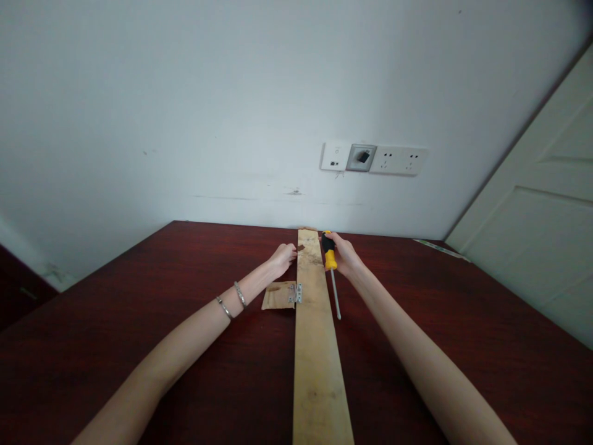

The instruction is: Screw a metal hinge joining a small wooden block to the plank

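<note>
A long pale wooden plank [315, 346] runs away from me across the dark red table. My right hand [346, 254] is closed around a screwdriver [330, 252] with a black and yellow handle, beside the plank's right edge near its far end. The metal shaft points back toward me, its tip over the table. On the opposite side, my left hand [281, 261] has its fingers curled against the plank's left edge; what is in them, if anything, is hidden. Closer to me, a metal hinge [297, 293] joins a small wooden piece [278, 295] to the plank's left side.
The dark red table [148, 303] reaches a white wall at the back. Wall sockets [398, 159] and a black plug [364, 157] are above it. A thin flat strip [440, 248] lies at the far right, near a white panelled door [546, 235].
</note>
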A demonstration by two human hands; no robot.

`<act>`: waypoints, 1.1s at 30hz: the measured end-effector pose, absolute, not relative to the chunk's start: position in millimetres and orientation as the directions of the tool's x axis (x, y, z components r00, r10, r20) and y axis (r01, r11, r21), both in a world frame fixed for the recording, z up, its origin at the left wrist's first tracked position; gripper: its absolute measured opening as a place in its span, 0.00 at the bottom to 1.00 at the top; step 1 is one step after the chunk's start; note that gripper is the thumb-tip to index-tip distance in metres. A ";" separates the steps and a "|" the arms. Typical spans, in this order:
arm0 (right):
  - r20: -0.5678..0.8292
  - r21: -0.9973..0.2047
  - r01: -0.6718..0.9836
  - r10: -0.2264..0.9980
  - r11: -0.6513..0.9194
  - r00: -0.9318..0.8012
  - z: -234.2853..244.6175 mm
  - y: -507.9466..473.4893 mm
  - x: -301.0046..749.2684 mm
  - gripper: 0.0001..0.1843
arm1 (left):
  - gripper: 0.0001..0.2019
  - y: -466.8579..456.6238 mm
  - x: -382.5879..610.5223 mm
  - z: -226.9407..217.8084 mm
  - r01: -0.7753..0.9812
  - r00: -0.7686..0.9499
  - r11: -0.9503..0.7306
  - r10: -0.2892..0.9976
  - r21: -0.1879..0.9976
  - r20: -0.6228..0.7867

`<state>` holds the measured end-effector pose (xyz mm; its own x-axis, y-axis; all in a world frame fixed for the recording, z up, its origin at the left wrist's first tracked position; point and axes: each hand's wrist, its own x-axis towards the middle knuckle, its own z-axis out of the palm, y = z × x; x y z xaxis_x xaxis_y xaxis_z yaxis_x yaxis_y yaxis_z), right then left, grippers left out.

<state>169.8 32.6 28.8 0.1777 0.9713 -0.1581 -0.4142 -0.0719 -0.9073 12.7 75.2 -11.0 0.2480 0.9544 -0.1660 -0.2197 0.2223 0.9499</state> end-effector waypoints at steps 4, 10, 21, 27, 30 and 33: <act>-0.154 -0.910 -0.410 0.969 -0.063 0.192 35.2 28.7 167.6 0.06 | 0.08 80.5 5.4 -5.8 -0.259 0.250 0.284 0.943 0.923 -0.220; -0.170 -0.906 -0.413 0.975 -0.098 0.141 49.8 19.2 165.4 0.08 | 0.09 86.3 2.5 -9.1 -0.323 0.206 0.252 0.960 0.912 -0.192; -0.194 -0.899 -0.420 0.974 -0.126 0.122 69.8 8.0 163.7 0.08 | 0.08 83.6 -0.9 -10.0 -0.368 0.245 0.207 0.962 0.906 -0.120; -0.113 -0.962 -0.251 0.993 -0.107 0.013 72.7 7.6 174.1 0.05 | 0.07 86.1 -3.4 -6.2 -0.373 0.290 0.202 0.952 0.905 -0.093; -0.007 -0.990 -0.141 0.997 -0.018 -0.081 86.9 -0.5 185.0 0.07 | 0.07 86.5 -5.6 -4.7 -0.382 0.301 0.188 0.951 0.905 -0.071; 0.164 -0.986 -0.047 0.979 0.159 -0.122 110.0 -19.0 193.6 0.11 | 0.07 86.7 -7.4 -4.9 -0.376 0.334 0.185 0.941 0.908 -0.053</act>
<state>193.6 -19.0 110.0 -0.1215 0.9790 0.1638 -0.0475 0.1591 -0.9861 -7.4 86.7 -4.9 0.3341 0.9411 -0.0529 -0.3764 0.1846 0.9078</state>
